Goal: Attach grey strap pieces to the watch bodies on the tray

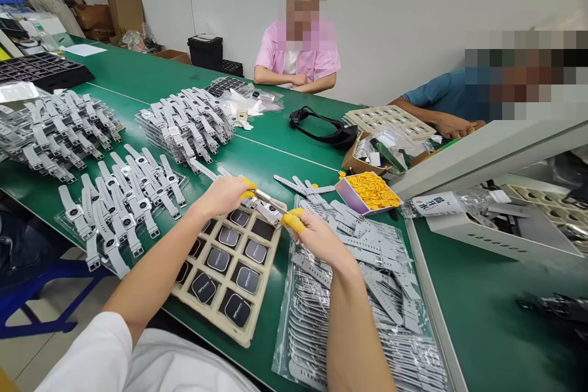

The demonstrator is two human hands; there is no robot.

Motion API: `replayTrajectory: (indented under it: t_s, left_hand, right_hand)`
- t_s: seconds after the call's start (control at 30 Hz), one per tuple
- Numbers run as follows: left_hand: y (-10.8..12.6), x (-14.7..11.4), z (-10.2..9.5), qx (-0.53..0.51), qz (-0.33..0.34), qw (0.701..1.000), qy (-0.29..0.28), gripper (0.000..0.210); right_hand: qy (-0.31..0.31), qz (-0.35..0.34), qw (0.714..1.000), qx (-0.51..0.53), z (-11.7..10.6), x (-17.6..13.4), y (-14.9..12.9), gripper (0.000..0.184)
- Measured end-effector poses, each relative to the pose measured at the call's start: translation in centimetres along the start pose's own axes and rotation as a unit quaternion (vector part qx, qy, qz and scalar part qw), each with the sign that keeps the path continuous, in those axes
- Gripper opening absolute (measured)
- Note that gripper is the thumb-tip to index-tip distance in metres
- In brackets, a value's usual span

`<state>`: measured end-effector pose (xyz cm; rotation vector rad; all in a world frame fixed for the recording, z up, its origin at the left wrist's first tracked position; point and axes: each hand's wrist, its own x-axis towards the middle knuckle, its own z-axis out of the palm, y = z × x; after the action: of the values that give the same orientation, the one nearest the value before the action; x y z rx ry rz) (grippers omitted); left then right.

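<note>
Above the far end of a cream tray [271,257], my left hand [225,196] pinches one end of a watch [267,211] with a light grey band. My right hand [316,236] is closed at its other end; the exact grip is partly hidden by the fingers. Yellow finger cots cover fingertips on both hands. Square dark watch faces [248,280] under printed film sit in the tray's compartments, and one compartment at the far right holds no face. Beneath my right forearm lies a clear bag [307,343] of many grey watch bands [381,300].
Left are stacked banded watches [184,122] and a single layer of watches [124,202]. A box of yellow finger cots [367,191] stands ahead right, near a black strapped item [321,125]. Two people sit across the table [271,159]; a frame post [482,141] slants at right.
</note>
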<state>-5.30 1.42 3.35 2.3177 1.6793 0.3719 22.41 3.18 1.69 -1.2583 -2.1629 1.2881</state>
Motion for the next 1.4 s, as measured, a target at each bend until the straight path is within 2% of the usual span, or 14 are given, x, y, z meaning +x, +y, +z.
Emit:
replayTrajectory:
  t_s: [0.1,0.2,0.3,0.37,0.47,0.63,0.7,0.77,0.9,0.97,1.1,1.17,1.27,1.4]
  left_hand:
    - [-0.1,-0.2,-1.0,0.019,-0.009,0.999,-0.024,0.028]
    - [-0.2,-0.5,-2.0,-0.047,-0.019,0.995,-0.087,0.029]
    - [-0.3,-0.9,-2.4,-0.113,-0.021,0.979,-0.168,0.024]
    - [-0.4,-0.9,-2.0,-0.085,0.002,0.976,-0.198,0.019]
    - [-0.1,-0.5,-0.6,0.021,0.042,0.984,-0.173,0.024]
    - [1.2,0.0,1.1,0.181,0.069,0.980,-0.052,0.015]
    - [1.7,-0.3,0.9,0.208,0.062,0.976,0.002,0.014]
    - [2.1,-0.9,0.5,0.198,0.049,0.979,0.013,0.022]
    - [2.8,-2.5,0.1,0.150,0.008,0.985,-0.084,0.016]
    - [3.3,-3.1,0.2,0.144,-0.011,0.984,-0.103,0.011]
    - [4.2,-3.5,0.4,0.165,-0.001,0.981,-0.102,0.014]
    - [4.3,-3.4,0.3,0.185,0.003,0.976,-0.117,0.018]
    - [3.8,-3.0,0.3,0.194,0.005,0.972,-0.132,0.024]
    - [2.8,-2.7,0.4,0.161,-0.012,0.978,-0.136,0.026]
  right_hand:
    - [0.003,0.005,0.997,-0.077,-0.7,-0.5,0.0,0.030]
    - [-0.025,0.014,0.994,-0.109,-1.3,-1.4,-0.7,0.019]
    - [-0.080,0.052,0.989,-0.113,-1.6,-2.1,-1.7,0.020]
    - [-0.139,0.088,0.981,-0.105,-1.5,-2.2,-2.1,0.018]
    - [-0.181,0.131,0.968,-0.114,-1.0,-1.9,-2.0,0.011]
    - [-0.163,0.115,0.970,-0.140,-1.3,-1.9,-1.4,0.011]
    - [-0.123,0.114,0.975,-0.149,-2.2,-2.2,-1.0,0.020]
    - [-0.025,0.132,0.976,-0.169,-3.3,-2.3,0.0,0.028]
    - [0.195,0.156,0.939,-0.236,-4.5,-1.6,3.5,0.036]
    - [0.202,0.152,0.923,-0.290,-4.1,-0.9,5.3,0.036]
    - [0.126,0.194,0.908,-0.350,-3.0,-0.1,7.2,0.032]
    - [0.140,0.186,0.910,-0.343,-2.9,0.1,7.4,0.030]
    - [0.203,0.146,0.933,-0.261,-3.5,0.1,7.3,0.035]
    - [0.288,0.097,0.951,-0.052,-3.7,0.1,5.9,0.043]
